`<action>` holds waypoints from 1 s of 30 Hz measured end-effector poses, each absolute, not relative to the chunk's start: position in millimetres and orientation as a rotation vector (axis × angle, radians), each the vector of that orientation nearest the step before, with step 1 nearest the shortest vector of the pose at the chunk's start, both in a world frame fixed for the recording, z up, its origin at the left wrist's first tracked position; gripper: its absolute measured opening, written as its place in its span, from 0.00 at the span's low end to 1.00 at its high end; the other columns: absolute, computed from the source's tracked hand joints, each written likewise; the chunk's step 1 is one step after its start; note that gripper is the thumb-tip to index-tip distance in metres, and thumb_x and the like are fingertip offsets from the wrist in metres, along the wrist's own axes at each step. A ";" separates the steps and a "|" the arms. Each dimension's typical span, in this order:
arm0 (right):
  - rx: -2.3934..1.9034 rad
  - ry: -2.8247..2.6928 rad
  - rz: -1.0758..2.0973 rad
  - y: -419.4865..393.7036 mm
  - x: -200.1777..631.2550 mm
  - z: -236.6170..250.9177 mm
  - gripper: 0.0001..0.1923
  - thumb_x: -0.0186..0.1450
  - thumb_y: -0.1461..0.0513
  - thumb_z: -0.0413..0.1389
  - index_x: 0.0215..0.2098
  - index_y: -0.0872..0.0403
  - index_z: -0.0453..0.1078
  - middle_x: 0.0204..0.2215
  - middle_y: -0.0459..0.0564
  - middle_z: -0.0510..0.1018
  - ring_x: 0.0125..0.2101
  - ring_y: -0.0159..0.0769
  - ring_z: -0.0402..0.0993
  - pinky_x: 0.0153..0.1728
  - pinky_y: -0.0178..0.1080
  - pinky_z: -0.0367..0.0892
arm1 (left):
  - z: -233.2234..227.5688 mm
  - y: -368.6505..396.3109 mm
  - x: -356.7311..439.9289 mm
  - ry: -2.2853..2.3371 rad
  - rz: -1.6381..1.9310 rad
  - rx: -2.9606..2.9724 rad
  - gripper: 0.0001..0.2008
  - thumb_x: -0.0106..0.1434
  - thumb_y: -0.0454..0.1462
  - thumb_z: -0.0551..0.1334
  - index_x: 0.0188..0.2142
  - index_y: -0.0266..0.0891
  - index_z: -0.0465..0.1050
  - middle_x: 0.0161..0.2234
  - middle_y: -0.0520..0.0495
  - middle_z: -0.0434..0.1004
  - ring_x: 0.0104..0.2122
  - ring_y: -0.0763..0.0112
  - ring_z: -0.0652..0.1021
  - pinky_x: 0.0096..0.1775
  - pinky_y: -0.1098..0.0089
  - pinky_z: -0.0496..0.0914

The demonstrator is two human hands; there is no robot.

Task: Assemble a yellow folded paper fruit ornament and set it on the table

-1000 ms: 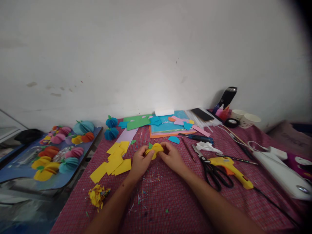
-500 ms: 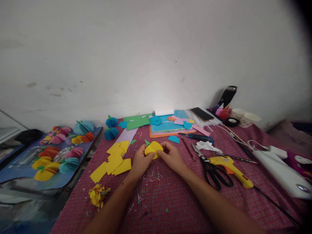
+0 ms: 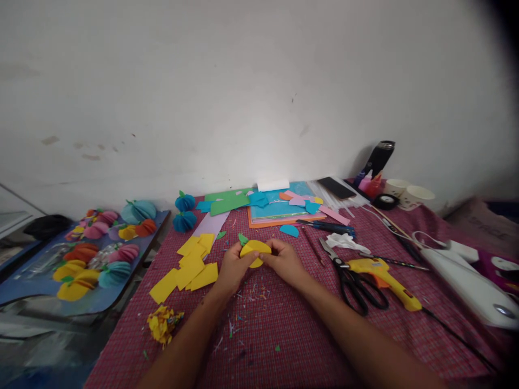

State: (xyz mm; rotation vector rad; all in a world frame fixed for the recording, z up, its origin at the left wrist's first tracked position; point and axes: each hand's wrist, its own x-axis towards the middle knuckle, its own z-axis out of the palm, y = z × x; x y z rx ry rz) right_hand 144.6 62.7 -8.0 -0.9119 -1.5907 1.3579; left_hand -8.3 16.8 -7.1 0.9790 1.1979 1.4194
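Yellow paper ball [image 3: 255,252], fanned open a second ago, now sits pressed flatter between our left hand [image 3: 232,267] and right hand [image 3: 284,261], both pinching it mid-tabletop [image 3: 284,335]; we judge the folds closing.

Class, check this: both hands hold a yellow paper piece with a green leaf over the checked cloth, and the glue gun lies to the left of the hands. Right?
Not quite. The head view shows the left hand and right hand holding the yellow paper piece with its green leaf, but the glue gun lies to their right, beside the scissors.
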 end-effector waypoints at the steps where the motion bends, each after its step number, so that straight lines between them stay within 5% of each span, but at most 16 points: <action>1: -0.916 -1.602 1.332 62.7 144.7 -7.7 0.11 0.56 0.57 0.61 0.25 0.54 0.66 0.22 0.41 0.67 0.23 0.29 0.60 0.24 0.32 0.56 | -7.8 17.1 -8.2 1.208 1.416 0.969 0.17 0.52 0.39 0.72 0.40 0.34 0.76 0.35 0.46 0.81 0.31 0.69 0.78 0.36 0.70 0.72; 11: -0.877 -1.671 1.416 68.2 150.2 -9.2 0.10 0.58 0.56 0.60 0.32 0.55 0.72 0.25 0.43 0.74 0.24 0.30 0.64 0.24 0.32 0.60 | -17.9 21.9 -5.2 1.168 1.455 0.812 0.15 0.48 0.39 0.74 0.34 0.33 0.79 0.31 0.45 0.82 0.29 0.68 0.79 0.36 0.68 0.72; 30: -0.939 -1.531 1.570 67.9 151.3 -9.1 0.15 0.55 0.52 0.64 0.26 0.56 0.69 0.18 0.40 0.69 0.18 0.27 0.61 0.21 0.32 0.53 | -9.9 21.0 -2.3 1.022 1.479 0.792 0.18 0.46 0.37 0.76 0.36 0.32 0.80 0.34 0.41 0.84 0.35 0.61 0.82 0.42 0.62 0.74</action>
